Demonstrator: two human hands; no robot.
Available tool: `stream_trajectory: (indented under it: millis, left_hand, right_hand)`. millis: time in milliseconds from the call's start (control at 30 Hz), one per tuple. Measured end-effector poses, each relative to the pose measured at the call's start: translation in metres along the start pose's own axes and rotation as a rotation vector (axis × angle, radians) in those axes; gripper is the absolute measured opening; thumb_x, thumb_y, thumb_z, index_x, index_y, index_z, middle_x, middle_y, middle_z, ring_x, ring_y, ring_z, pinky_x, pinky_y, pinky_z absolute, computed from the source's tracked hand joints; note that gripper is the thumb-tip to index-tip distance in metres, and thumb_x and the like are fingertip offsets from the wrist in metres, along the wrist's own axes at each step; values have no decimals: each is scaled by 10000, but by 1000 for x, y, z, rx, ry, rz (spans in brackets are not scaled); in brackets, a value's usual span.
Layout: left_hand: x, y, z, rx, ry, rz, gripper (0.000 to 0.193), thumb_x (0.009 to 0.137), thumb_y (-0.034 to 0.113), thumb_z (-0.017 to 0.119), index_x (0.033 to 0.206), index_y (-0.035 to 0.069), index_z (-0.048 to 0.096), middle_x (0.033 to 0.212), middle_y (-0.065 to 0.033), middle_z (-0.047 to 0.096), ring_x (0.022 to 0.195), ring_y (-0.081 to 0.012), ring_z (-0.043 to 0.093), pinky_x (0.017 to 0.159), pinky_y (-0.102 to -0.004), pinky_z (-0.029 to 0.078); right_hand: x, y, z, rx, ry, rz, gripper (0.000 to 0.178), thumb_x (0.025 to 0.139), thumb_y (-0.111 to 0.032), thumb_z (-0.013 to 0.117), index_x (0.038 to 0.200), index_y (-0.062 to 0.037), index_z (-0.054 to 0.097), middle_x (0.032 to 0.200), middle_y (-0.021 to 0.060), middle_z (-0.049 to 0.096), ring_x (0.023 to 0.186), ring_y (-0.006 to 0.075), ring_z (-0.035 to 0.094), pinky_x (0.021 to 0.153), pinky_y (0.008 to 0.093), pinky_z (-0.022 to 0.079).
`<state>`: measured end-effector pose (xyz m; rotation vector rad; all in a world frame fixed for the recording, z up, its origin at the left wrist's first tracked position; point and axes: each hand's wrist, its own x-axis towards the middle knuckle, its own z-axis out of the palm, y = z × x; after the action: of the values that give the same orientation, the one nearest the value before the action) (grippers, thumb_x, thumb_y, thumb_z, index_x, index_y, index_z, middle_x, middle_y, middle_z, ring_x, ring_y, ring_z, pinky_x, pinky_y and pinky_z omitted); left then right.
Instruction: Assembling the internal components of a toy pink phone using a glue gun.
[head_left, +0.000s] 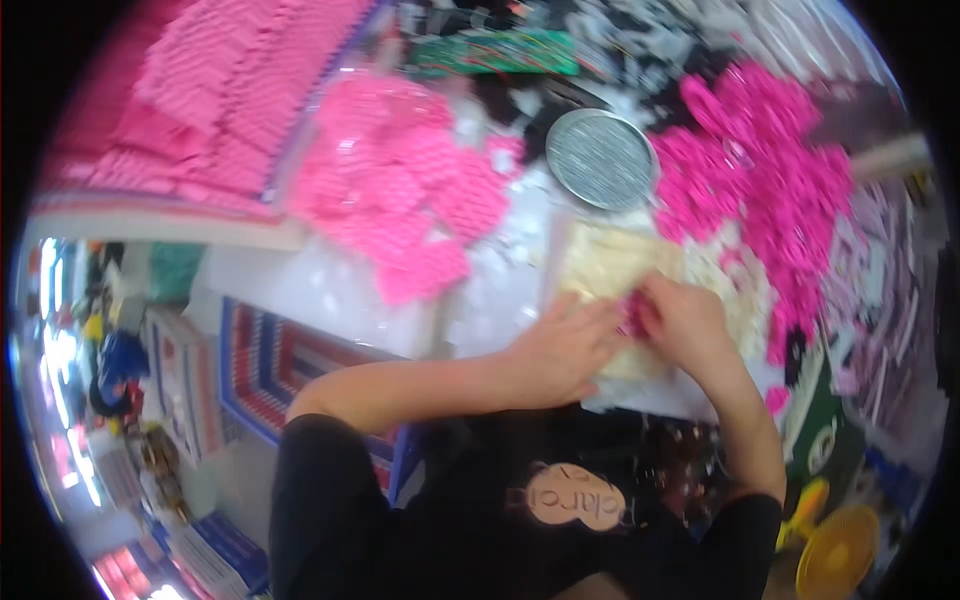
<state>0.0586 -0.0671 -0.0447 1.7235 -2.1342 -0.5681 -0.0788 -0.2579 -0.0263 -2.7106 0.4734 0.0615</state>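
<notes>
My left hand lies with its fingers stretched out across a cream-coloured pad or block on the table in front of me. Close beside it, my right hand is closed in a pinch on a small magenta piece. The fingers partly cover that piece, and blur keeps me from telling its kind. Just beyond the pad sits a round, shallow metal tin with a grey, ridged-looking surface. A heap of magenta looped pieces spreads to the right, and pale scraps lie by my right hand.
Light pink ridged pieces are piled left of the tin. More pink strips fill a tray at the far left. A green bundle lies at the back. Below the table's left edge stands a blue-rimmed crate; a yellow fan is at lower right.
</notes>
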Motion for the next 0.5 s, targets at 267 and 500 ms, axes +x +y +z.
stream_trajectory:
  millis: [267, 500]
  left_hand:
    - [-104, -184, -232, 742, 1315, -550, 467, 856, 255, 794, 1169, -17, 579, 1176, -187, 545, 1140, -344, 504, 1017, -437, 397]
    - [-231, -358, -351, 379, 1721, -1042, 370, 766, 257, 844, 965, -10, 682, 966, -153, 690, 940, -309, 646, 854, -440, 522]
  right_hand:
    - [-65, 11, -9, 496, 313, 188, 246, 839, -38, 721, 1082, -27, 688, 727, 94, 625, 596, 177, 579, 567, 301, 448]
    - [-89, 23, -11, 435, 405, 185, 204, 804, -35, 731, 1005, -9, 708, 751, 98, 642, 627, 199, 602, 594, 311, 469]
